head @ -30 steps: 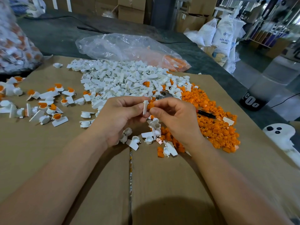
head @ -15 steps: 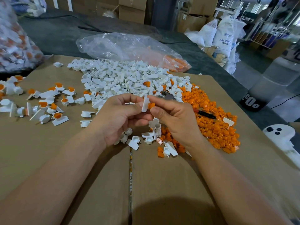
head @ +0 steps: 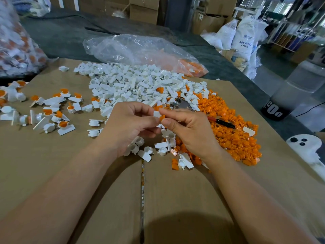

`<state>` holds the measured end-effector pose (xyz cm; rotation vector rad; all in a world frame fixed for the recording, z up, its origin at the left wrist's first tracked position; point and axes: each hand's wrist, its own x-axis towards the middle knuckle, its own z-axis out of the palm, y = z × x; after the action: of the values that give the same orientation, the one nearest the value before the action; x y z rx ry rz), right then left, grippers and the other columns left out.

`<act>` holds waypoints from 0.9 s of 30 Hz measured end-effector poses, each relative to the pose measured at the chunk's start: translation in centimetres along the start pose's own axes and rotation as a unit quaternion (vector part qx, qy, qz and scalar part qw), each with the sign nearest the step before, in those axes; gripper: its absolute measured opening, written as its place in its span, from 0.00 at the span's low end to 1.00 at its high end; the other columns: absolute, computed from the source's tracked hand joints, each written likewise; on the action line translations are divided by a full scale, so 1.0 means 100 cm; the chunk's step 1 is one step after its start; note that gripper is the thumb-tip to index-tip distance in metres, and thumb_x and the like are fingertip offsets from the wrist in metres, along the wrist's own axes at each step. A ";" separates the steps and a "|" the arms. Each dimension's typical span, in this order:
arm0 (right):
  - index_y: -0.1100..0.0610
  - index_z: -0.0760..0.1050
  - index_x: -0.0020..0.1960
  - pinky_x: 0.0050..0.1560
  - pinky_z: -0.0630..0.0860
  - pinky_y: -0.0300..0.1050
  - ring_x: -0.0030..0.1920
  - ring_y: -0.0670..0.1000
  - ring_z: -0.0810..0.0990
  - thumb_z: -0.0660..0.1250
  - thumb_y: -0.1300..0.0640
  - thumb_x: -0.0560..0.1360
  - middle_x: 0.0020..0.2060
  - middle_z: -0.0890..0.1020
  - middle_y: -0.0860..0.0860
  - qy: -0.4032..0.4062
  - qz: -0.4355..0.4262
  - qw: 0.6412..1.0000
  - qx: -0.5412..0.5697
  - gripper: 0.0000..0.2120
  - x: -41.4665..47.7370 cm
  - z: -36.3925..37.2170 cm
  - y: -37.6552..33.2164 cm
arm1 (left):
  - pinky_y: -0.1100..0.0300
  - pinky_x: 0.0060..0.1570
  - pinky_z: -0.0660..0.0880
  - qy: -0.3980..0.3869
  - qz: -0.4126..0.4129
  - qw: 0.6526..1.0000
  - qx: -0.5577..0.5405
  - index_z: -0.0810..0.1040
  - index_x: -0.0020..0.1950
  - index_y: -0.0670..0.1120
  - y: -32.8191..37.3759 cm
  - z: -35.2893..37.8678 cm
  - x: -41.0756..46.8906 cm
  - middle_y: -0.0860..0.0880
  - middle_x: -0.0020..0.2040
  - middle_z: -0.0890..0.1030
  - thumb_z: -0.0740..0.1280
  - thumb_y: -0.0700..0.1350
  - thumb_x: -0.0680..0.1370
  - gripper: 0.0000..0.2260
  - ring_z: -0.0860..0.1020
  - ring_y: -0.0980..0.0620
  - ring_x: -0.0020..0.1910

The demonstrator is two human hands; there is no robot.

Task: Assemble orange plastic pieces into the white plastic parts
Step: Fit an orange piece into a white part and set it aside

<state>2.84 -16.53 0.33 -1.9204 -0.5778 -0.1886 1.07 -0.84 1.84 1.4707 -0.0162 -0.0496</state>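
White plastic part (head: 156,114) pinched in left hand (head: 129,124) meets orange piece (head: 162,117) pinched by right hand (head: 189,128).

Warehouse bg: cardboard boxes (head: 144,9) stacked at back, white sacks (head: 244,37) right, grey floor (head: 276,73), shelving (head: 288,30) far right.

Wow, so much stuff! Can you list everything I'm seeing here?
Cardboard: one, brown, under everything.
White parts heap: many, white, middle of the cardboard.
Orange pieces heap: many, orange, right of the white heap.
Finished pieces: many, white with orange, scattered left.
Tool: one, metal with red-black handle, between the heaps.
Clear bag: one, transparent, behind the heaps.
Filled bag: one, clear, far left.
Sacks: several, white, back right.
Left hand: one, pinching a white part.
Right hand: one, pinching an orange piece beside it.
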 end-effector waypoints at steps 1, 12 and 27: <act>0.59 0.73 0.59 0.50 0.72 0.29 0.48 0.35 0.78 0.68 0.64 0.72 0.46 0.79 0.44 0.001 -0.003 1.000 0.001 0.16 0.000 0.000 0.000 | 0.64 0.28 0.78 0.000 -0.001 1.000 0.001 0.77 0.38 0.39 0.000 0.000 0.000 0.47 0.26 0.80 0.70 0.32 0.69 0.05 0.80 0.53 0.26; 0.48 0.75 0.55 0.52 0.77 0.37 0.48 0.41 0.80 0.70 0.53 0.66 0.44 0.81 0.43 -0.021 0.022 0.999 0.038 0.17 -0.001 0.001 -0.005 | 0.66 0.24 0.75 0.005 -0.010 1.000 0.017 0.75 0.35 0.38 0.001 0.000 0.000 0.46 0.24 0.77 0.69 0.29 0.69 0.07 0.78 0.53 0.23; 0.50 0.74 0.57 0.48 0.77 0.35 0.44 0.42 0.81 0.70 0.70 0.68 0.43 0.82 0.45 -0.028 0.000 0.997 0.076 0.23 -0.001 0.000 -0.002 | 0.67 0.21 0.72 0.011 -0.053 0.998 -0.026 0.76 0.34 0.39 0.004 -0.004 0.002 0.45 0.26 0.79 0.69 0.30 0.68 0.07 0.77 0.53 0.23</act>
<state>2.65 -16.45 0.44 -1.7816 -0.6126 -0.0893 1.33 -0.45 2.21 1.4190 0.0811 -0.1191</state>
